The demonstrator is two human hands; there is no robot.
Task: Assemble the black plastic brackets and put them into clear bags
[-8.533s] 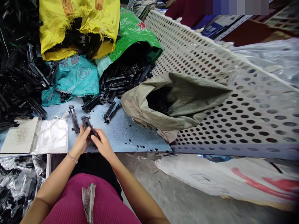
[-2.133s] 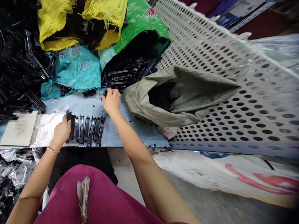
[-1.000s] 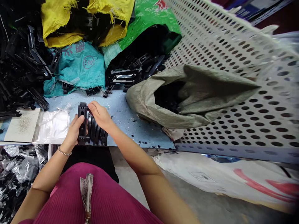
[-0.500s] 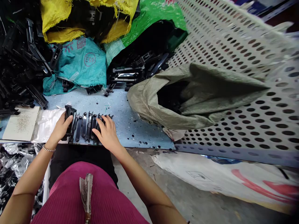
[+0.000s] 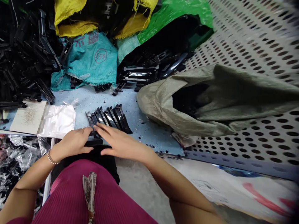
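Observation:
A row of several long black plastic parts (image 5: 109, 117) lies side by side near the front edge of the pale blue table (image 5: 140, 124). My left hand (image 5: 73, 143) curls over the near ends of the row and grips one black part lying crosswise at the edge. My right hand (image 5: 116, 143) lies over the near ends of the same row, fingers stretched and pointing left, touching the parts.
A clear plastic bag (image 5: 57, 120) and a pale card (image 5: 28, 116) lie left of the row. Woven sacks of black parts stand behind: teal (image 5: 93, 59), yellow (image 5: 70, 15), green (image 5: 168, 15), an open khaki sack (image 5: 210, 99) at right. A perforated white panel (image 5: 252, 49) slopes behind.
Both hands have drawn back to the near ends of the row. The row has shifted right and fanned at an angle. The camera has dipped and moved closer.

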